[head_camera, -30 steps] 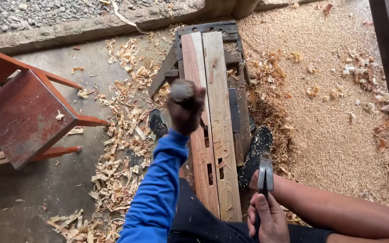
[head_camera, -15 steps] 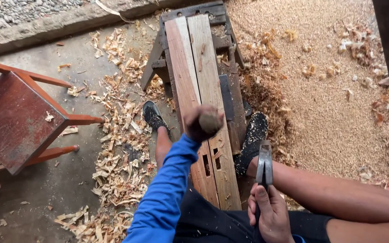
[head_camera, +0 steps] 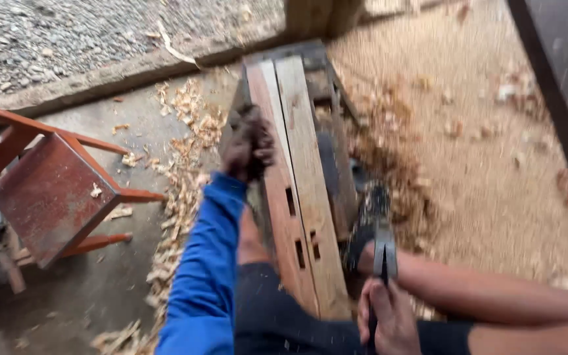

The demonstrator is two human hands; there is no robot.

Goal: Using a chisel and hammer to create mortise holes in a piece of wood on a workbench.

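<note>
Left hand [head_camera: 248, 146] in blue sleeve, fist closed on blurred dark mallet, raised over two long mortised wooden planks [head_camera: 297, 190] between the legs; right hand [head_camera: 392, 319] wrapped round flat metal chisel [head_camera: 384, 253] beside planks. Risk: blurred swing may miss, striking fingers

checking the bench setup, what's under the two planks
A dark wooden frame shows past the planks at the far end and right side. Sawdust lies beside it. The planks cover whatever is directly beneath; the near end is hidden by the person's legs.
</note>
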